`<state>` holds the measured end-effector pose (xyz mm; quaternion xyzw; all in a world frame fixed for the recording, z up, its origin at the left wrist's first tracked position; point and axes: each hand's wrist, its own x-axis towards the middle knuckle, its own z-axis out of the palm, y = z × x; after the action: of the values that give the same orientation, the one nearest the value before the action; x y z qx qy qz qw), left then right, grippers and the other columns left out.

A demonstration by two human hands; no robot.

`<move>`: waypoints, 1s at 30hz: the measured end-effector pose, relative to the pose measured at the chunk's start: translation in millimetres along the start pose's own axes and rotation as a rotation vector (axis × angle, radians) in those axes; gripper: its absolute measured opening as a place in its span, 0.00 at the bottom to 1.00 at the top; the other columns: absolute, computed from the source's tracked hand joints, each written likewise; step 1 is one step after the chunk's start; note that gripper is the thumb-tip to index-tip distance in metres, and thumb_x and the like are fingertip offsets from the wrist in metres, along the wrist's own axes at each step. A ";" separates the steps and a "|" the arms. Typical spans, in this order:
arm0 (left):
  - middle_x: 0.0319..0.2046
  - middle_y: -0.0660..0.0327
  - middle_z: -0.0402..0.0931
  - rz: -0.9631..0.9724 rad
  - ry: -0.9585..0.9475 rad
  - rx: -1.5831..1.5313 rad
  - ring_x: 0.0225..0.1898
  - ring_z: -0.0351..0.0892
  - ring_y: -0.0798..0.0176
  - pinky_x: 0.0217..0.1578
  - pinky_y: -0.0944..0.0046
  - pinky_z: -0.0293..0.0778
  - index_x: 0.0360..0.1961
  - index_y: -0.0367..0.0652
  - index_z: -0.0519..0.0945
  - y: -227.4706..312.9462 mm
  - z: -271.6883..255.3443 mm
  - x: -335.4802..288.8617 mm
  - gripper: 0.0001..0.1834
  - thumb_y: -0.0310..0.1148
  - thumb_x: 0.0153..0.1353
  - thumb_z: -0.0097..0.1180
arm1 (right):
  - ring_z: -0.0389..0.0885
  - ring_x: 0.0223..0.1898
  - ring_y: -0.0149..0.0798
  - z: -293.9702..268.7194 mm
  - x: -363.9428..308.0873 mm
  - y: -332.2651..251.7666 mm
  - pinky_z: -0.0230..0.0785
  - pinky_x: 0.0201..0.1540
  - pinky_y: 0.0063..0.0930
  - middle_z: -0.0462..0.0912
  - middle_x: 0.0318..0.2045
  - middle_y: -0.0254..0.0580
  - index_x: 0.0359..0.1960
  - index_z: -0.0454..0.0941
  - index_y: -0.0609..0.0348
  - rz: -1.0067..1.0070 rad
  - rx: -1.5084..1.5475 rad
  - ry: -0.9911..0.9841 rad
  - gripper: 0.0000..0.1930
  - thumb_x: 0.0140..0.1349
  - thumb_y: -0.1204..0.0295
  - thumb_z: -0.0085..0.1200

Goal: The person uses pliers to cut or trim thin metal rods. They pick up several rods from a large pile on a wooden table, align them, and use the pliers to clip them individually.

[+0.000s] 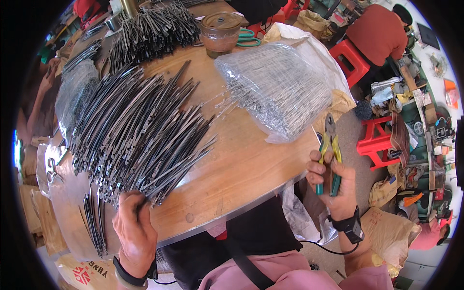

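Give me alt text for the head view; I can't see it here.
A person's right hand holds pliers with yellow-and-green handles beside a wooden table, while the left hand is at the near end of a large pile of thin dark strips. Farther back are a clear plastic bag of thin pale rods and a lidded jar.

Bright, fairly even light across the room, bent hard toward the rim.
From here, white glints break over the clear plastic bag (278, 92) and fleck the dark strips (140, 130), while the wooden surface (261, 169) takes a soft sheen. The middle looks reasonably crisp; outward, shapes lean and stretch, a blue-white glow burns at the left rim, and black swallows the corners.
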<state>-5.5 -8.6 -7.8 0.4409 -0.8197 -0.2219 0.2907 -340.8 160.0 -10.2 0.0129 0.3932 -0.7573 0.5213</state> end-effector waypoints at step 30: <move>0.28 0.46 0.80 -1.054 -0.266 -1.469 0.23 0.83 0.50 0.23 0.61 0.81 0.42 0.29 0.76 39.5 34.7 -73.8 0.13 0.16 0.53 0.59 | 0.73 0.36 0.31 25.9 -8.8 38.9 0.66 0.41 0.24 0.74 0.42 0.47 0.35 0.79 0.66 -0.319 -0.752 -0.342 0.10 0.55 0.73 0.65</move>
<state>-19.7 78.2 -29.5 0.4330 -0.1917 -0.8407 0.2625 -295.6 145.3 -11.1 -0.3642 0.5465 -0.6238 0.4237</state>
